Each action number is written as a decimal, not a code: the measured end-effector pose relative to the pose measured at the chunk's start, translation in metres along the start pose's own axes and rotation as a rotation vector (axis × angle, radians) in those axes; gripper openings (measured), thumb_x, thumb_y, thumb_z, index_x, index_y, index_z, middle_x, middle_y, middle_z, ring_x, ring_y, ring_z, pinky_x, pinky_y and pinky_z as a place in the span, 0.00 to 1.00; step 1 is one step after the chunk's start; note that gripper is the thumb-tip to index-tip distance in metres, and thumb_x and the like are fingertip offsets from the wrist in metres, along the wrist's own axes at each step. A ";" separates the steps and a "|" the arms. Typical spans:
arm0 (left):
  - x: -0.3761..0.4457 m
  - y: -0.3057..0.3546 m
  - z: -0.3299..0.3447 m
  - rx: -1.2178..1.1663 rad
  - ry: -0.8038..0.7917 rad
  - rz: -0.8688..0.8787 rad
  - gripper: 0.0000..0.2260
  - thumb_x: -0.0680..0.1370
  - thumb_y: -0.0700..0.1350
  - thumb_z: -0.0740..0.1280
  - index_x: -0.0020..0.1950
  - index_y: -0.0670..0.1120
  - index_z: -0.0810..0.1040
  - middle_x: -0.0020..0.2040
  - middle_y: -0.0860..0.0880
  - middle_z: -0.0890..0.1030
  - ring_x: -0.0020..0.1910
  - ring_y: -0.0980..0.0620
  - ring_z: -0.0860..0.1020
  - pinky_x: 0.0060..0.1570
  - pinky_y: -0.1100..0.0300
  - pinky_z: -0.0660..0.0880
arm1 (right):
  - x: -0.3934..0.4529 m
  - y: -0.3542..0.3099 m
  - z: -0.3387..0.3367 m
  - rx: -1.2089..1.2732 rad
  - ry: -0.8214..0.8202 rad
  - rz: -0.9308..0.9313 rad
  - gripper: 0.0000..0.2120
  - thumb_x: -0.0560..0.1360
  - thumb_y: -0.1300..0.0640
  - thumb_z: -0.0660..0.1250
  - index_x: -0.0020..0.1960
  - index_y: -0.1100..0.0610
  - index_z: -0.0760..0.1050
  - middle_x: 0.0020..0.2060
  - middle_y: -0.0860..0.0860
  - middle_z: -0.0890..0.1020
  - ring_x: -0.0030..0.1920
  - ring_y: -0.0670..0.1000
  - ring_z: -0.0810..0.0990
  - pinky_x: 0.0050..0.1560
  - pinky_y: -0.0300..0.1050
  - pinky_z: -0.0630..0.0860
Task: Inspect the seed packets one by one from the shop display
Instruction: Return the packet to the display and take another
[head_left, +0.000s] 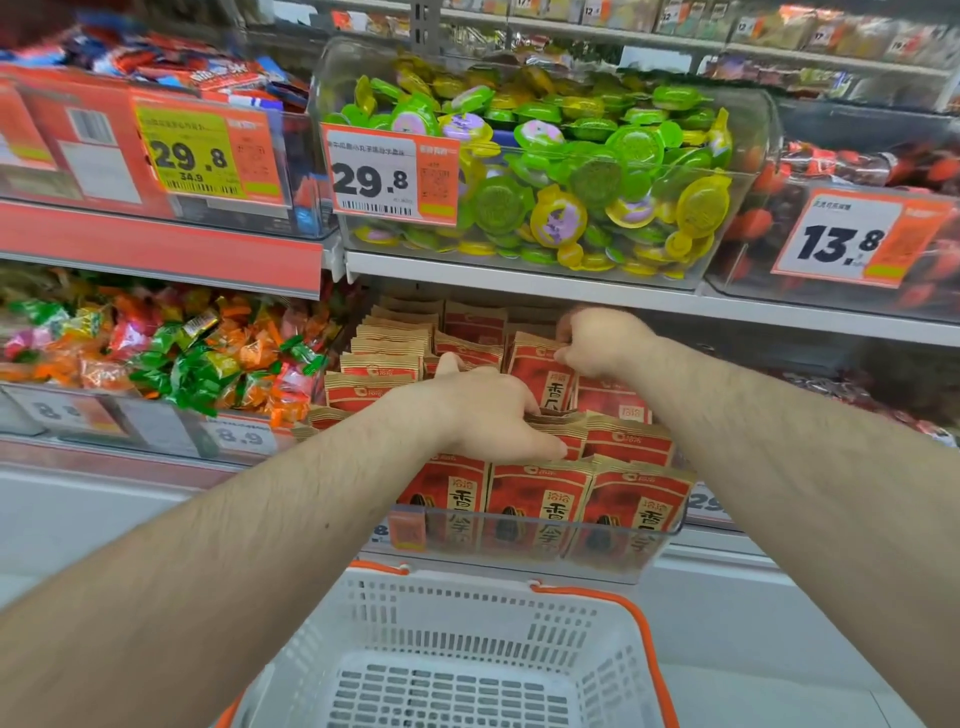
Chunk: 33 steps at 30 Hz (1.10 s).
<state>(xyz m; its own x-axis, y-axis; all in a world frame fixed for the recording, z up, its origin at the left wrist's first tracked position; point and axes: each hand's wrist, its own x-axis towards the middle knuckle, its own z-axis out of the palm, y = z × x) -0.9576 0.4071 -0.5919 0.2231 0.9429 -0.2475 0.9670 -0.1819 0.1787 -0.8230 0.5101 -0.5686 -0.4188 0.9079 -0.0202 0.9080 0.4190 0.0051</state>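
Seed packets stand upright in rows in clear shelf bin, faces readable; left hand presses flat on middle rows, likely steadying them, while right hand pinches top edge of back-row packet to lift it above basket.

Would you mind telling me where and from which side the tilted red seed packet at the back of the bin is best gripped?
Probably by its top corner, from above and the right. The tilted packet stands higher than its neighbours, so only its upper edge is free; its lower part is wedged among other packets. The right hand already pinches that corner, while the left hand rests on the packets in front.
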 end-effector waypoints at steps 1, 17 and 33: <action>0.000 0.000 0.001 -0.005 0.003 0.001 0.36 0.67 0.75 0.51 0.65 0.57 0.76 0.63 0.55 0.76 0.70 0.48 0.67 0.72 0.36 0.47 | 0.003 -0.002 -0.002 -0.022 -0.037 0.025 0.13 0.79 0.56 0.63 0.61 0.58 0.77 0.52 0.54 0.82 0.48 0.55 0.78 0.45 0.44 0.74; -0.003 0.001 0.009 -0.028 0.071 -0.001 0.31 0.72 0.72 0.52 0.63 0.55 0.77 0.63 0.53 0.76 0.70 0.48 0.64 0.72 0.35 0.46 | -0.007 0.003 -0.004 -0.070 0.024 0.014 0.18 0.79 0.45 0.63 0.61 0.58 0.73 0.57 0.56 0.80 0.59 0.58 0.78 0.52 0.48 0.73; -0.034 0.011 0.018 0.116 0.271 -0.118 0.26 0.82 0.62 0.48 0.73 0.54 0.71 0.78 0.49 0.62 0.78 0.46 0.52 0.74 0.35 0.45 | -0.030 -0.011 -0.004 0.099 -0.241 -0.062 0.13 0.74 0.49 0.62 0.55 0.42 0.81 0.38 0.47 0.79 0.61 0.54 0.69 0.67 0.58 0.57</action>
<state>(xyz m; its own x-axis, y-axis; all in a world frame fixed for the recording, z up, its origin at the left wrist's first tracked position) -0.9520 0.3677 -0.5988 0.0823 0.9966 0.0052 0.9954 -0.0825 0.0497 -0.8204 0.4780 -0.5643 -0.4689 0.8457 -0.2547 0.8827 0.4589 -0.1013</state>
